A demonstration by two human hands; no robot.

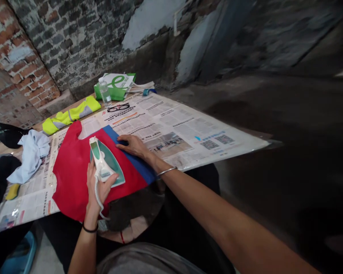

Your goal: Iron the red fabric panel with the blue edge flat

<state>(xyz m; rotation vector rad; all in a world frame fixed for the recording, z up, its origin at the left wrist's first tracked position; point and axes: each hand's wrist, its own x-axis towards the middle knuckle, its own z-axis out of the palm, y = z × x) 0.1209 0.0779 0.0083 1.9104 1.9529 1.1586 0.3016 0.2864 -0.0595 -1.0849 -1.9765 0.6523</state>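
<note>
A green and white clothes iron (107, 167) lies with its soleplate on a red garment (70, 163) that is spread over a newspaper-covered table. My left hand (100, 186) grips the iron from its cord end, thumb on one side and fingers on the other. The white cord hangs down past my wrist. Along the garment's right side runs a blue band (138, 165). My right hand (134, 146) rests on that band with its fingers apart, holding nothing that I can see. Part of the garment reaches over the table's near edge.
Newspaper under clear plastic (217, 129) covers the table. Toward the back are glasses (118, 107), a bottle (104, 93), a green-white bag (122, 82), blue tape (149, 91) and yellow reflective cloth (72, 115). At left lie light-blue cloth (31, 156) and a sponge (13, 191).
</note>
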